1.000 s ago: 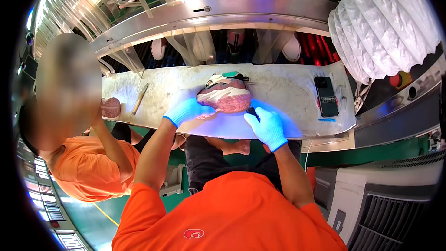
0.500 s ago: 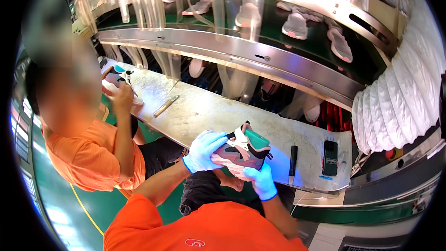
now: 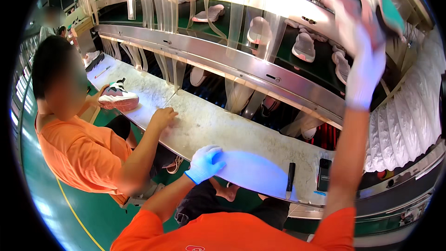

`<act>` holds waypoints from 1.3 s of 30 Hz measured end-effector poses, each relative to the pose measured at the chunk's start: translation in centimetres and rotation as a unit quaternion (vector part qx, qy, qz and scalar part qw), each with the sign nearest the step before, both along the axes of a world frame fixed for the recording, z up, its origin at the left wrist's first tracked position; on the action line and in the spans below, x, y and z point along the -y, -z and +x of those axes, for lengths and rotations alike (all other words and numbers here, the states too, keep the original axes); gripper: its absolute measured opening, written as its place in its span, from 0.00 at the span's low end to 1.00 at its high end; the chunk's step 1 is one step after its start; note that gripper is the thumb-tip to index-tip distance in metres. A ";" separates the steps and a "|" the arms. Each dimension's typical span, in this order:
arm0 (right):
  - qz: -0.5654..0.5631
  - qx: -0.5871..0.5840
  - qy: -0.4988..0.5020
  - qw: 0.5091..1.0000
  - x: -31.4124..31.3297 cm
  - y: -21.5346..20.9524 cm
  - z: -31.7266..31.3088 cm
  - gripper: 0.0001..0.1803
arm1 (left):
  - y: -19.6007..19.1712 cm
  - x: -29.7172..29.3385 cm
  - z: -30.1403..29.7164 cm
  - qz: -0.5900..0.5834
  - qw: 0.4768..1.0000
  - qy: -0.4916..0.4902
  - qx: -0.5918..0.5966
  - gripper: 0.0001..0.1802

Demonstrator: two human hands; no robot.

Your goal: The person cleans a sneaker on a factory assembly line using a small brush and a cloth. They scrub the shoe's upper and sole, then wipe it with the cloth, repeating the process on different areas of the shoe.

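My right hand (image 3: pixel 367 72), in a white glove, is raised high at the right. It grips a sneaker (image 3: pixel 350 7) in grey, pink, white and green, held in front of the upper machine; both are smeared by motion, and the exact finger placement is unclear. Over the near edge of the bench (image 3: pixel 186 116), my left hand (image 3: pixel 205 161), gloved as well, is half curled with its thumb apart and nothing in it. A dark-handled tool (image 3: pixel 291 176) lies on the bench to its right.
A dark phone (image 3: pixel 324 174) rests at the bench's right end. Beyond runs a conveyor with shoe soles (image 3: pixel 304 47) behind clear plastic strips (image 3: pixel 235 23). At left a co-worker in an orange shirt (image 3: pixel 88 158) holds another sneaker (image 3: pixel 118 98). A white ribbed duct (image 3: pixel 399 125) stands right.
My right hand has lifted the sneaker from above the bench up to the far right. My left hand has let go of it. The co-worker's sneaker now sits lower on the bench edge.
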State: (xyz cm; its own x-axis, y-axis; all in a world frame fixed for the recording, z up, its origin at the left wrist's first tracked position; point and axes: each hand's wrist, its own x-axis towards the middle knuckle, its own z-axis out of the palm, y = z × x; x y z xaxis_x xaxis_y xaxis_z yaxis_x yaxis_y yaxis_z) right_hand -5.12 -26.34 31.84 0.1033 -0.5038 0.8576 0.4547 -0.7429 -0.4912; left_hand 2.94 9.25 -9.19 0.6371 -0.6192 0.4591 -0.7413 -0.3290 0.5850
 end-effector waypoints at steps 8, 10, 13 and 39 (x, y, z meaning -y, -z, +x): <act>-0.229 -0.218 0.366 0.875 13.1 -6.0 12.9 0.25 | -0.9 5.5 5.0 0.075 0.976 -0.079 -0.187 0.22; -0.434 -0.057 0.269 0.858 8.4 0.7 15.7 0.14 | 0.4 6.3 8.6 0.030 0.980 -0.124 -0.153 0.26; -0.397 -0.340 0.248 0.816 4.6 8.9 19.5 0.19 | 0.5 10.5 16.5 0.019 0.985 -0.153 -0.078 0.44; -0.268 -0.209 0.040 0.940 4.9 12.3 16.9 0.12 | -6.4 3.8 -7.7 -0.257 0.333 0.114 -0.900 0.28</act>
